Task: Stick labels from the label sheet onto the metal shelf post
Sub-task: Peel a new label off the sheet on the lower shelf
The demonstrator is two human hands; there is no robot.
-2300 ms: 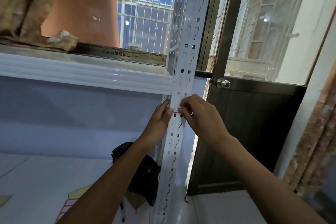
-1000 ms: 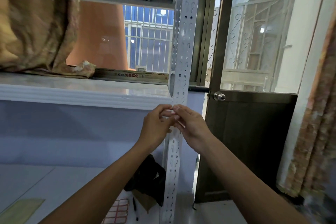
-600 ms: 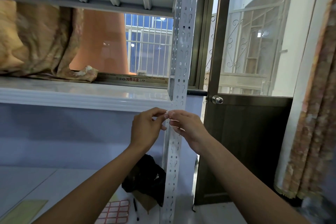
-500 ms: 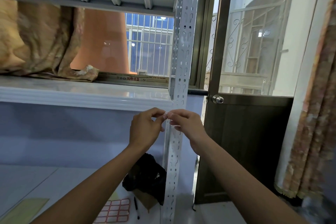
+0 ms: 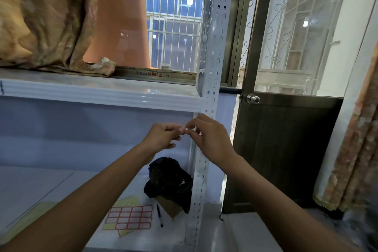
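The white perforated metal shelf post (image 5: 212,47) runs top to bottom in the middle of the view. My left hand (image 5: 163,136) and my right hand (image 5: 208,137) meet fingertip to fingertip just left of the post, below the upper shelf. Both pinch a small pale label (image 5: 186,130) between them; it is mostly hidden by the fingers. The label sheet (image 5: 129,217), with red-bordered labels, lies flat on the lower shelf below my left forearm.
A black bag (image 5: 169,182) on a cardboard box and a pen (image 5: 159,215) lie on the lower shelf next to the post. The upper shelf (image 5: 98,94) carries brown cloth (image 5: 45,26). A dark door with a knob (image 5: 253,99) stands right of the post.
My hands came off the post face and drew slightly left, pinching together in front of it. The view tilted, so the label sheet on the lower shelf now shows.
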